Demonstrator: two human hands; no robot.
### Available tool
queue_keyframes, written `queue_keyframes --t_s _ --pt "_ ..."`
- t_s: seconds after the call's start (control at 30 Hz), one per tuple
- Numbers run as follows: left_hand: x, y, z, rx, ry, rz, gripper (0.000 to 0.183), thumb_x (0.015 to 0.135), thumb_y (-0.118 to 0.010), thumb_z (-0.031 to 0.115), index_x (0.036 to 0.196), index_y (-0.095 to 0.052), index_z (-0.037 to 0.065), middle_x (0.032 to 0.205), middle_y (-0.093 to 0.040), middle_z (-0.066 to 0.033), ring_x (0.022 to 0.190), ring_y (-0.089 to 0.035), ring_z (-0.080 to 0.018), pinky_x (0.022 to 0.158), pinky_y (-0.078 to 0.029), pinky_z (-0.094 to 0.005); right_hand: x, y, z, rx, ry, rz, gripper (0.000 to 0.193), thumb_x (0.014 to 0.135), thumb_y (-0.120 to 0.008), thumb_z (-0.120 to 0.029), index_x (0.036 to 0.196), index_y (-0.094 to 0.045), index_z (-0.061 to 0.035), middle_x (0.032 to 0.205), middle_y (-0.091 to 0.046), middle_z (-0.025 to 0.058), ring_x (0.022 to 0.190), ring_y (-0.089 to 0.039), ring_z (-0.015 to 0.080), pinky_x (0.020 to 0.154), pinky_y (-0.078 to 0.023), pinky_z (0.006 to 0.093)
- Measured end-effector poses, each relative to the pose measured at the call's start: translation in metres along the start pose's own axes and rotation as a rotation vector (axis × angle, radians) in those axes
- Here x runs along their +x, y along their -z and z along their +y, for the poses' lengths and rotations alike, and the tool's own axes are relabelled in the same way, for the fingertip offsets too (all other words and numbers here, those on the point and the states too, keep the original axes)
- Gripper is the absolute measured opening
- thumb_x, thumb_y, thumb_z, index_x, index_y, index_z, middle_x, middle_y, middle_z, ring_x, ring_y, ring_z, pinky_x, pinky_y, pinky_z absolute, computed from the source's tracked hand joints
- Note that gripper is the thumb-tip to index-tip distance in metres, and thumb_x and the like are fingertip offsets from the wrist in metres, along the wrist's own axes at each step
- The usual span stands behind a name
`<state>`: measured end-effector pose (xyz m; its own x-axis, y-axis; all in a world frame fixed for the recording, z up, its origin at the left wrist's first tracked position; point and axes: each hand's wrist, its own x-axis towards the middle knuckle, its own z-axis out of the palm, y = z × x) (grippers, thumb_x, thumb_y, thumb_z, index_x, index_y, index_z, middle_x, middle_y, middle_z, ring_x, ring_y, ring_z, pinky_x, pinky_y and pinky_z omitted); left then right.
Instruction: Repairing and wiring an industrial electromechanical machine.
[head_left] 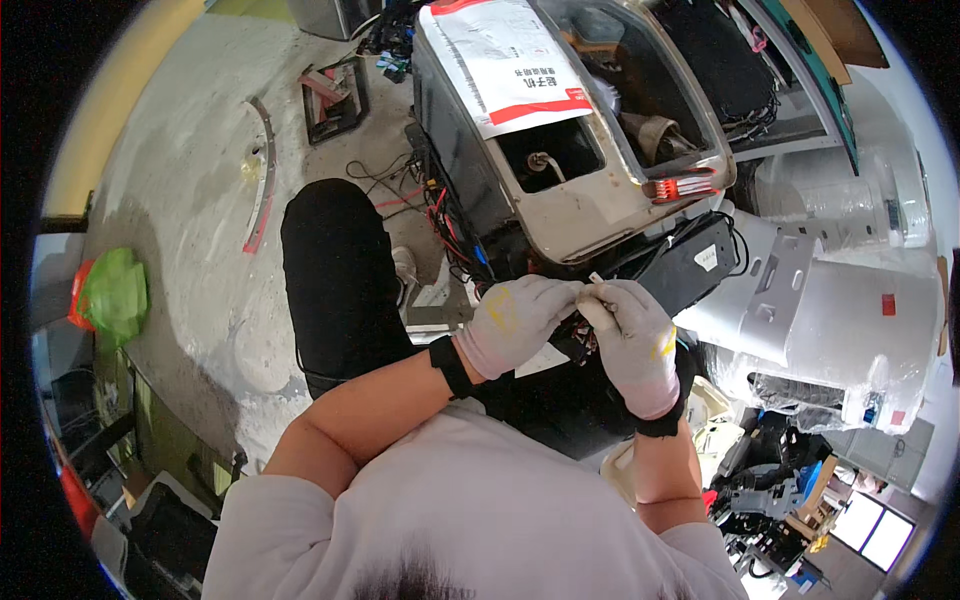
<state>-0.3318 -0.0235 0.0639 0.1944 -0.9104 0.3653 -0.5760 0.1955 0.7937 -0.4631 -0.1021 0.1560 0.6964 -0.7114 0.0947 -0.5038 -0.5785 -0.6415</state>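
Note:
My left hand [515, 325] and my right hand [635, 350], both in white work gloves with yellow marks, meet in front of my lap. Their fingertips are pinched together around a small white piece [596, 279], which peeks out between them; its kind is too small to tell. Just beyond them stands a dusty machine housing [560, 235] with a dark square opening. A dark box-shaped part [690, 262] with a white sticker lies beside the right hand. Beneath the hands, a bundle of wire ends [577, 338] shows partly.
A printed white and red sheet [510, 65] covers part of the housing, and a red-and-white brush-like item [683, 187] rests on its edge. Loose cables [445, 220] run down its left side. A black tray [335, 98] sits on the floor; wrapped white panels [840, 310] stand right.

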Motion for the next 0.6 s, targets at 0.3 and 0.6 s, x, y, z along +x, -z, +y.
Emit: queue_keyframes --t_s 0.3,0.6 --pt "0.001 0.004 0.005 0.101 0.000 -0.031 0.029 0.081 -0.067 0.017 0.109 -0.064 0.009 0.095 -0.069 -0.0092 0.086 -0.067 -0.0274 0.073 -0.054 -0.0369 -0.025 -0.022 -0.022 -0.037 -0.060 0.408 0.022 0.080 -0.073 -0.006 0.102 -0.071 -0.0038 0.090 -0.064 0.0111 0.076 -0.064 0.0236 0.071 -0.053 0.0311" --pt "0.005 0.011 0.001 0.145 -0.087 -0.104 0.022 0.080 -0.067 0.019 0.100 -0.064 0.011 0.088 -0.063 -0.0043 0.085 -0.062 -0.0240 0.070 -0.053 -0.0347 -0.023 -0.020 -0.030 -0.134 -0.330 0.297 0.016 0.080 -0.075 -0.011 0.094 -0.072 -0.0036 0.083 -0.066 0.0121 0.074 -0.064 0.0268 0.069 -0.052 0.0340"
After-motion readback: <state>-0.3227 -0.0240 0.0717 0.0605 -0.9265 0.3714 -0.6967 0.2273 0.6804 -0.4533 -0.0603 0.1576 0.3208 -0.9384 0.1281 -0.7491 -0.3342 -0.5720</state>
